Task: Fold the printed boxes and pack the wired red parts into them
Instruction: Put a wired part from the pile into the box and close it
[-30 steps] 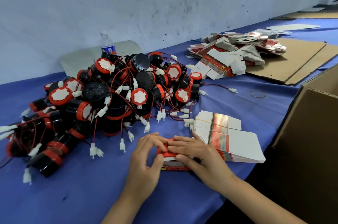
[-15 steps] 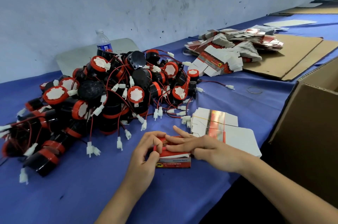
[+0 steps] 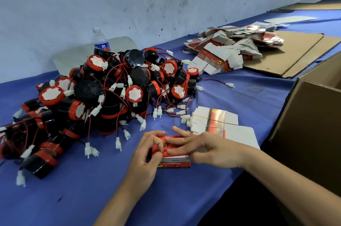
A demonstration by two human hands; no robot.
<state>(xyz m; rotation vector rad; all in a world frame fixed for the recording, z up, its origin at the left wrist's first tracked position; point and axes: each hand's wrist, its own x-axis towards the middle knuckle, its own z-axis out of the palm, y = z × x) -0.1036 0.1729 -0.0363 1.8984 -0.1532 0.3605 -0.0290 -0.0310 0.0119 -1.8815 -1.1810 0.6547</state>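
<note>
Printed box (image 3: 175, 164) near table edge (image 3: 184, 192), left grip (image 3: 145, 159) pinching its end, right grip (image 3: 208, 150) flat atop.

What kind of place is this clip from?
Probably a small factory packing bench: a bulk pile of wired red parts, a banded stack of flat printed boxes, and a large corrugated carton.

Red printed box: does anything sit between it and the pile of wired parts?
Only trailing white connectors lie on the cloth between the box and the pile; nothing bulky blocks the way.
</note>
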